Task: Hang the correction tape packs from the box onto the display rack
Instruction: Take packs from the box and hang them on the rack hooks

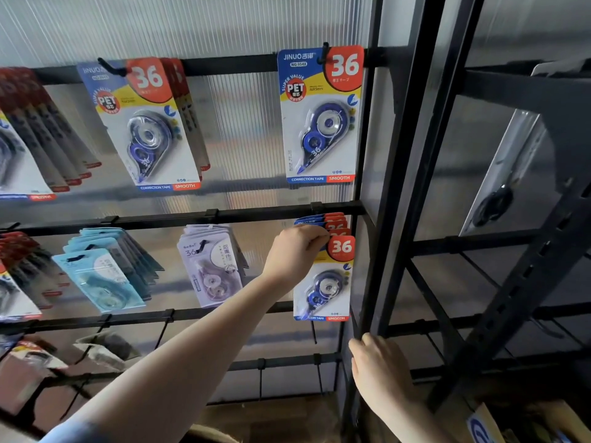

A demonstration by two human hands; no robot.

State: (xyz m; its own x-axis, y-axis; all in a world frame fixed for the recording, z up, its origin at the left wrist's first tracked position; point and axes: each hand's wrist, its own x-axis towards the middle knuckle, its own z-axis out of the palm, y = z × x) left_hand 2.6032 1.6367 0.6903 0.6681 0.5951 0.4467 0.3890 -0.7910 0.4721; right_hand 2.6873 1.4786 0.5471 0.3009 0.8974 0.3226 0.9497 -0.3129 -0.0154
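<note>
My left hand (295,251) reaches up to the second rail of the black display rack (224,215) and pinches the top of a blue correction tape pack (324,282) with a red "36" badge. That pack hangs in front of several like packs (332,220) on the same hook. My right hand (379,375) grips the rack's black upright post (367,282) below the pack. One single pack (319,113) hangs on the top rail's right hook, and another group (144,123) hangs further left. The box (499,423) shows only partly at the bottom right.
Pale blue packs (99,276) and lilac packs (211,266) hang on the second rail to the left. Red and grey packs (35,139) fill the far left. Bare hooks (315,334) stick out from the third rail. A second black shelving frame (511,251) stands to the right.
</note>
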